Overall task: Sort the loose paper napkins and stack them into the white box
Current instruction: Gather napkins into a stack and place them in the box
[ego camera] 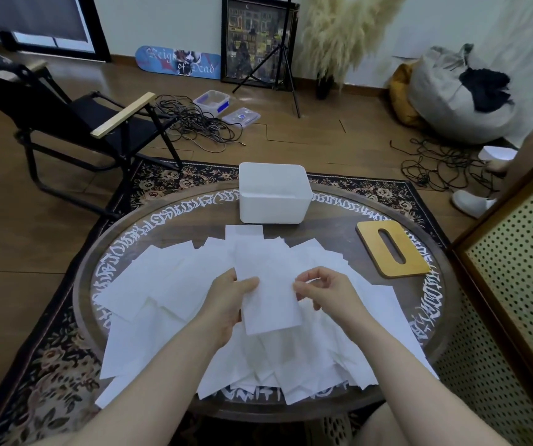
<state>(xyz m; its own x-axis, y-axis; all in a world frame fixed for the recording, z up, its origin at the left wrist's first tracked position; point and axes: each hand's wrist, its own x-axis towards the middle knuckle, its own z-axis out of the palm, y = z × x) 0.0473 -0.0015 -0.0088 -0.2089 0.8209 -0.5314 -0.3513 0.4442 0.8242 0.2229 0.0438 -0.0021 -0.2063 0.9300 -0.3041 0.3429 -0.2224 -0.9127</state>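
Squaring one napkin above the loose pile

Left hand (226, 300) and right hand (326, 289) pinch a napkin (270, 297); the white box (273, 193) stands beyond. Thin sheets could cling, lifting extras askew.

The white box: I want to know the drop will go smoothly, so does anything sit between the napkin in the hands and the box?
Nothing visible does. The held napkin is gripped by the left hand and right hand; only flat loose napkins lie before the open white box. The wooden lid lies off to the right.
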